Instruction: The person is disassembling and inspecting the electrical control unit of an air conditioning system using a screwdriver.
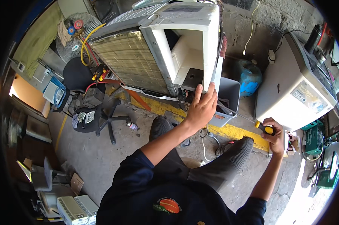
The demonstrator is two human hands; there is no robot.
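In front of me stands a window air conditioner (210,41), its finned coil (126,62) bare and a white-lined cavity open beside it. A dark flat plate (193,77) with a round hole sits at the bottom of that cavity. My left hand (200,110) rests its outstretched fingers on the unit's lower right corner, next to the plate. Off to the right, my right hand (275,138) is wrapped round the handle of a screwdriver (266,128), yellow and black. Its long shaft points left toward the unit's lower corner; I cannot tell whether the tip touches anything.
A grey bin (229,92) stands below the unit's right side, with a blue container (249,78) behind it. A white appliance (293,92) is further right. To the left are a swivel chair (89,122) with parts on it and a fan (79,37).
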